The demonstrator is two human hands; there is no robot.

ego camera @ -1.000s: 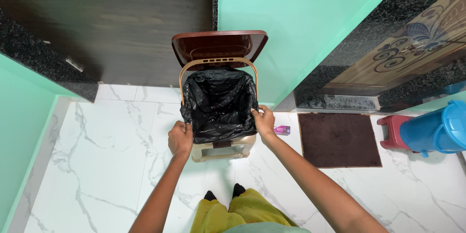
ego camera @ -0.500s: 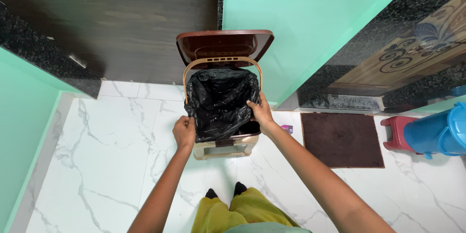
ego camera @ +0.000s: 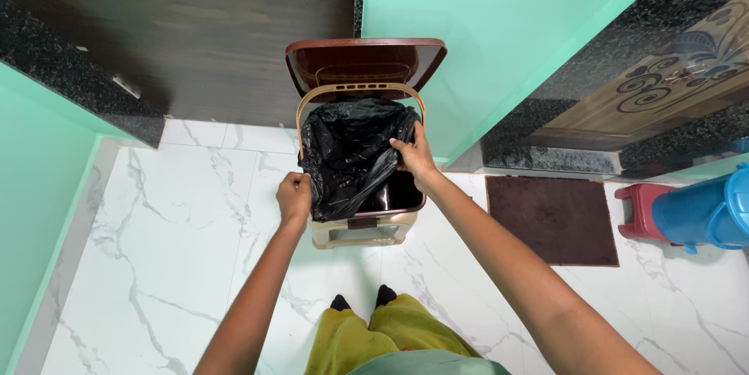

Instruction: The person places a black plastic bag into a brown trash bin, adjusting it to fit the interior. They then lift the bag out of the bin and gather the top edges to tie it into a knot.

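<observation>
Both hands pinch a crumpled black plastic liner bag (ego camera: pixel 347 160) inside the beige plastic pedal bin (ego camera: pixel 363 231) on the white marble floor (ego camera: pixel 156 250): left hand (ego camera: pixel 294 197) at the bin's left rim, right hand (ego camera: pixel 413 158) over its right half, each grip closed on the bag.

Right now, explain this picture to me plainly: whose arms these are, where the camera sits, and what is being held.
The camera is worn on a person's head and looks straight down, so the two bare arms belong to the wearer. The left hand pinches the near-left edge of a black bin liner. The right hand grips its right edge and pulls it inward, off the rim of a beige pedal bin whose brown lid stands open. The bin sits on a white marble floor, with a brown doormat, a red stool and a blue bucket to the right.
</observation>
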